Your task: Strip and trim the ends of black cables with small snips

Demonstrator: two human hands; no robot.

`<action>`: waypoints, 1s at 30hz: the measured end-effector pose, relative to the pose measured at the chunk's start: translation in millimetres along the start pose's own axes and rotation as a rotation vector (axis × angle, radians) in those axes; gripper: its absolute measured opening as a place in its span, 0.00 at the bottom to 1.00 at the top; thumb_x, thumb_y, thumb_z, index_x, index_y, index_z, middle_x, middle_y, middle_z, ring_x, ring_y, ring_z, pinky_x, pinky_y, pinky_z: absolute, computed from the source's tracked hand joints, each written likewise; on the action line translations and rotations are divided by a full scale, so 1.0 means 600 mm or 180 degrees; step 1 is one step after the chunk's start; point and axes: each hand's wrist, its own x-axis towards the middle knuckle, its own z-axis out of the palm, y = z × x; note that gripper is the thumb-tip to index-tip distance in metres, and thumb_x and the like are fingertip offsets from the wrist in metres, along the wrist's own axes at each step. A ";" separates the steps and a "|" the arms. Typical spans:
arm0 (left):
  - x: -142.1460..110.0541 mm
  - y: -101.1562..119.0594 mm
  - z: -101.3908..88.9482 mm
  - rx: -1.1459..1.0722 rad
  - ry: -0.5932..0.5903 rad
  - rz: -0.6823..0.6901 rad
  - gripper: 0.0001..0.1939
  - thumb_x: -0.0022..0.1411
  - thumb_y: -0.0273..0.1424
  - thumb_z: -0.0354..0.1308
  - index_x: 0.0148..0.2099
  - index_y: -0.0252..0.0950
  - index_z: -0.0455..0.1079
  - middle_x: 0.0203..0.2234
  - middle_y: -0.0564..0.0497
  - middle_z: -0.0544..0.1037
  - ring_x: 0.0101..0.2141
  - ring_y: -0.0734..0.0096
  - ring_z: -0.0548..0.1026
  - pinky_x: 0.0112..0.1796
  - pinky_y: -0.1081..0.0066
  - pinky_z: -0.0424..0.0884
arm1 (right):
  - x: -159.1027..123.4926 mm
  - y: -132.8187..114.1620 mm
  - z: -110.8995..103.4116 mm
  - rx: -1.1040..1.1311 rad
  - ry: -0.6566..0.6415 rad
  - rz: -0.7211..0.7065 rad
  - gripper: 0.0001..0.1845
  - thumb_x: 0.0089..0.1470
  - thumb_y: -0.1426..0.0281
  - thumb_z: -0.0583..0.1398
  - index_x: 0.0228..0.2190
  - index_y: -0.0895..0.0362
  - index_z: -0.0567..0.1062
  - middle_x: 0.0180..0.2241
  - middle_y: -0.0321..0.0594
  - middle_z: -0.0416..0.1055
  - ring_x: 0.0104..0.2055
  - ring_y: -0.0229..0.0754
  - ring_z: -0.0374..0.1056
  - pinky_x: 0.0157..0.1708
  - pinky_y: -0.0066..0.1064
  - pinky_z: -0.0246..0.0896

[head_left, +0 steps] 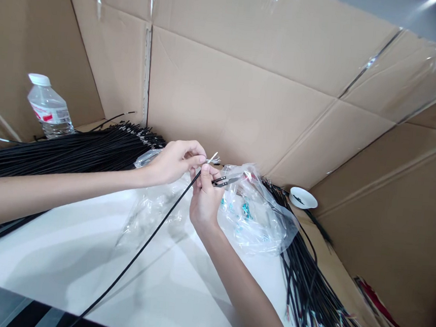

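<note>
A black cable (146, 243) runs up from the table's front edge to my two hands. Silvery-white strands (214, 158) fan out from its stripped end. My left hand (178, 161) is closed in a pinch at the base of these strands. Just below and right of it, my right hand (205, 200) has its thumb pressed by the cable's end and its fingers curled. Small black snips (224, 181) lie in the right hand's grip, blades pointing right, away from the cable. The fingers partly hide where each hand touches the cable.
Behind my left arm lies a thick bundle of black cables (70, 150) with a water bottle (51, 108) beyond. Clear plastic bags (258, 223) rest on the white table (160, 296). Cables with bare coloured wires (306, 288) and a white bowl (308, 197) are right. Cardboard walls (227, 93) enclose the table.
</note>
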 end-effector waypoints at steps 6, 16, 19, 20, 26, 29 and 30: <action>-0.008 -0.007 -0.005 0.1054 0.0205 0.0472 0.07 0.69 0.30 0.50 0.39 0.36 0.68 0.31 0.54 0.76 0.29 0.74 0.73 0.30 0.73 0.65 | -0.007 -0.004 0.011 0.0129 0.0048 0.0114 0.14 0.44 0.63 0.71 0.27 0.56 0.73 0.17 0.21 0.55 0.20 0.29 0.49 0.45 0.35 0.69; 0.019 0.027 -0.039 0.0920 -0.0223 0.0801 0.09 0.64 0.35 0.58 0.40 0.36 0.76 0.38 0.51 0.78 0.38 0.69 0.76 0.38 0.71 0.67 | -0.006 -0.012 0.001 0.0142 0.0016 0.0247 0.16 0.43 0.63 0.72 0.29 0.56 0.73 0.18 0.21 0.55 0.20 0.28 0.52 0.46 0.34 0.71; 0.027 0.048 -0.046 0.1440 -0.0361 0.0842 0.08 0.63 0.35 0.60 0.37 0.38 0.79 0.39 0.52 0.79 0.36 0.69 0.75 0.34 0.71 0.64 | -0.008 -0.010 0.000 0.0079 -0.0003 0.0232 0.16 0.43 0.62 0.72 0.30 0.56 0.74 0.20 0.22 0.57 0.22 0.29 0.57 0.47 0.34 0.71; 0.028 0.053 -0.047 0.1599 -0.0388 0.0833 0.08 0.63 0.34 0.60 0.37 0.39 0.80 0.39 0.53 0.80 0.35 0.70 0.75 0.33 0.71 0.63 | -0.009 -0.009 0.000 0.0063 -0.0006 0.0228 0.16 0.43 0.62 0.71 0.31 0.56 0.74 0.20 0.23 0.58 0.23 0.30 0.58 0.48 0.35 0.70; 0.027 0.063 -0.041 0.2188 -0.0386 0.0558 0.06 0.61 0.34 0.62 0.33 0.42 0.80 0.36 0.57 0.80 0.31 0.71 0.74 0.30 0.71 0.56 | -0.008 0.000 -0.004 -0.0145 -0.0024 0.0115 0.16 0.44 0.61 0.70 0.31 0.57 0.75 0.21 0.25 0.62 0.26 0.32 0.62 0.45 0.34 0.68; 0.022 0.053 -0.033 0.2198 -0.0408 0.0640 0.08 0.63 0.34 0.59 0.33 0.39 0.78 0.36 0.55 0.80 0.30 0.70 0.74 0.29 0.70 0.55 | -0.007 0.003 -0.006 -0.0276 0.0010 0.0045 0.15 0.45 0.61 0.70 0.32 0.57 0.75 0.20 0.25 0.61 0.26 0.32 0.60 0.40 0.32 0.66; 0.020 0.048 -0.029 0.2165 -0.0380 0.0664 0.08 0.63 0.33 0.58 0.34 0.38 0.76 0.36 0.54 0.79 0.30 0.70 0.73 0.29 0.70 0.55 | -0.006 0.002 -0.006 -0.0268 0.0017 0.0033 0.16 0.45 0.61 0.70 0.32 0.57 0.75 0.21 0.26 0.61 0.26 0.32 0.60 0.39 0.32 0.65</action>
